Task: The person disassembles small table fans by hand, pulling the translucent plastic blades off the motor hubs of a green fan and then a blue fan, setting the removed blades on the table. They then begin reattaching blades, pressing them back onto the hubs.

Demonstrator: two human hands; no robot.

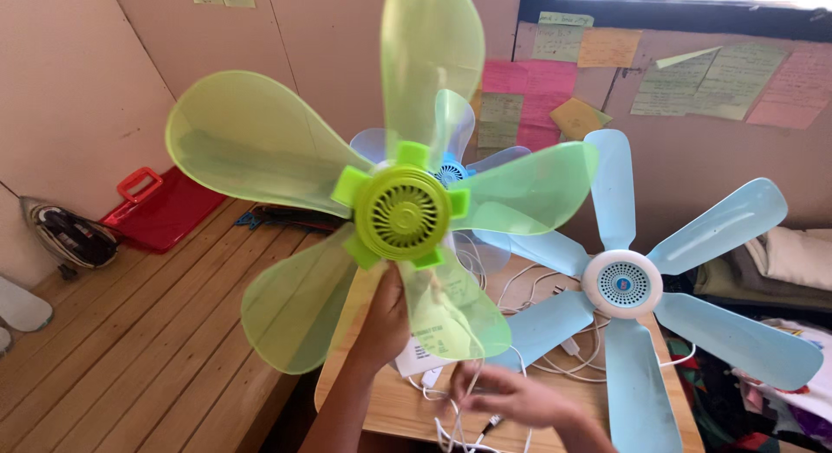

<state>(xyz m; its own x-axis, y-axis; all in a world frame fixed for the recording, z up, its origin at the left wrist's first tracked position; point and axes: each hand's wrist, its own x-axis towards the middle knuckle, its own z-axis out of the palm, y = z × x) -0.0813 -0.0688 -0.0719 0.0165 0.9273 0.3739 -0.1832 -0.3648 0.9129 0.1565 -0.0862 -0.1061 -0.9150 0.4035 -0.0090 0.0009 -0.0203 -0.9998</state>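
Holding up a green fan (403, 212), the left hand (384, 319) is closed around the back of its hub from below, so the five clear yellow-green blades spread out above and to both sides of that hand. The right hand (511, 394) sits lower and to the right, fingers loosely curled over a tangle of white cords (555, 349) that lie on the wooden counter (399, 410); whether it actually grips a cord cannot be told. A small white label (420, 353), rectangular with dark print, hangs between the two hands, just behind the lowest green blade.

Right of the right hand lies a light blue fan (622, 284) with a white hub, its blades reaching past the counter edge. Behind the green fan, above the left hand, a second pale blue fan (451, 169) shows partly through the blades.

Far to the left of the left hand, a flat red case (165, 209) with a handle lies closed on the wooden slatted floor (130, 349), so its contents are hidden; a clothes iron (69, 235) rests just beside it. On the wall above both hands hang paper notes: pink sheets (529, 93) behind the green fan, yellow and orange slips (594, 46) higher, and pale green and pink sheets (737, 80) to the right. Folded cloth (780, 262) is stacked far right of the hands.
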